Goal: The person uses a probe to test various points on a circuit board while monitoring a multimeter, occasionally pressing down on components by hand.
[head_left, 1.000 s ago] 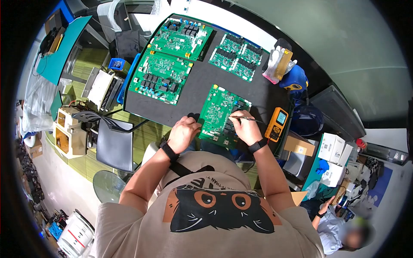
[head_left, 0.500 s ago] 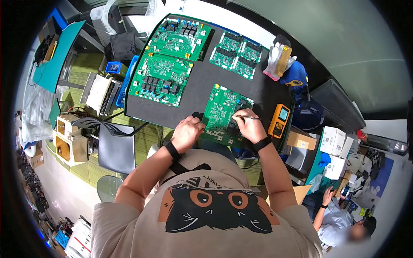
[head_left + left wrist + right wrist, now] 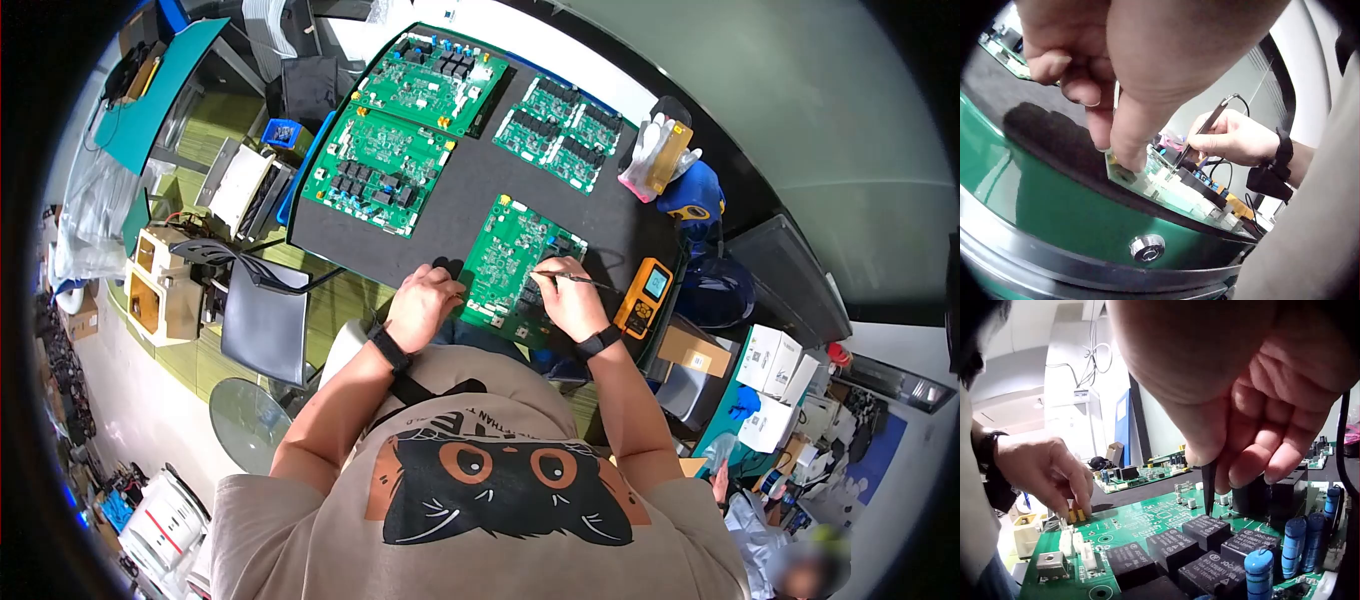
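A green circuit board [image 3: 492, 262] lies at the near edge of the dark-topped table. My left hand [image 3: 424, 306] is at its near-left corner, where thumb and fingertips pinch the board's edge in the left wrist view. On the other side my right hand [image 3: 577, 306] holds a slim black test probe [image 3: 1211, 122] like a pen; a cable leaves its upper end. In the right wrist view the probe's tip goes down behind black relays [image 3: 1207, 530], so the contact point is hidden. Blue capacitors [image 3: 1294, 547] stand beside the relays.
An orange multimeter [image 3: 643, 299] sits right of the board. Two large circuit boards [image 3: 380, 172] and a panel of smaller boards [image 3: 560, 133] lie farther back. Gloves [image 3: 650, 150] and a blue tool [image 3: 692, 198] are at the right edge. Another person [image 3: 760, 530] is at lower right.
The head view has shifted slightly. Both hands keep their places at the board, the probe still in the right one. The person at lower right has shifted posture.
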The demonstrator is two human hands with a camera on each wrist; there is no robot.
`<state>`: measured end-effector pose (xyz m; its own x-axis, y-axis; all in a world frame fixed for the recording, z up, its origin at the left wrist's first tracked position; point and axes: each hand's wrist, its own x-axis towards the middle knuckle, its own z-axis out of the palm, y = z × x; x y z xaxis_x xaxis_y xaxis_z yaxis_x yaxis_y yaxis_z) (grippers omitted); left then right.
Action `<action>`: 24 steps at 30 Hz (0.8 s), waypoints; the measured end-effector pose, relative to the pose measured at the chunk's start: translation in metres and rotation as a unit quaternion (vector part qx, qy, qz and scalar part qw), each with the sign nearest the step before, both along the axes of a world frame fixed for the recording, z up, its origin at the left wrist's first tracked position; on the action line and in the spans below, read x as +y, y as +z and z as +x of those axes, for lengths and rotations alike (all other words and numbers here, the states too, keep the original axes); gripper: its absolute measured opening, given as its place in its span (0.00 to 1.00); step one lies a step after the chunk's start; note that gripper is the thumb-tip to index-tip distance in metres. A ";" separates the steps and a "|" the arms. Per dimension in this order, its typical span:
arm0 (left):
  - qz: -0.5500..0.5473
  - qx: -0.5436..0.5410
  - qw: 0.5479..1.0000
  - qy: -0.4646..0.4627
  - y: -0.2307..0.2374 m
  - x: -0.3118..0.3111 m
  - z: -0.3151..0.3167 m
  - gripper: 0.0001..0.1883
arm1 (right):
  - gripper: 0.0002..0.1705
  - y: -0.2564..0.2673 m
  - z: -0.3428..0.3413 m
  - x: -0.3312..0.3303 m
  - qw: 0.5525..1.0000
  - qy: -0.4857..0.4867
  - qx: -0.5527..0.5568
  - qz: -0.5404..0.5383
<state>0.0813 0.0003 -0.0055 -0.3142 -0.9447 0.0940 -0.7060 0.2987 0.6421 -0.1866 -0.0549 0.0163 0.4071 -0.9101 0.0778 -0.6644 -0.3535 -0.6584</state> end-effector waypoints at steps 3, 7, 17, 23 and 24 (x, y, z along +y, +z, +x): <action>0.011 -0.004 1.000 0.006 -0.001 0.001 -0.002 0.09 | 0.03 -0.005 -0.003 0.001 1.000 0.001 -0.007 -0.016; 0.011 -0.004 1.000 0.018 0.002 0.003 -0.003 0.10 | 0.03 -0.005 -0.004 0.000 0.999 0.022 -0.008 -0.038; 0.017 -0.022 0.999 0.039 0.002 0.005 -0.007 0.11 | 0.02 -0.011 -0.004 -0.001 0.999 0.015 -0.025 -0.038; 0.025 -0.019 0.999 0.039 0.003 0.004 -0.007 0.11 | 0.02 -0.010 -0.006 0.001 0.999 0.014 -0.014 -0.033; 0.025 -0.019 0.999 0.040 0.003 0.004 -0.007 0.11 | 0.02 -0.009 -0.006 0.000 0.999 0.017 -0.015 -0.039</action>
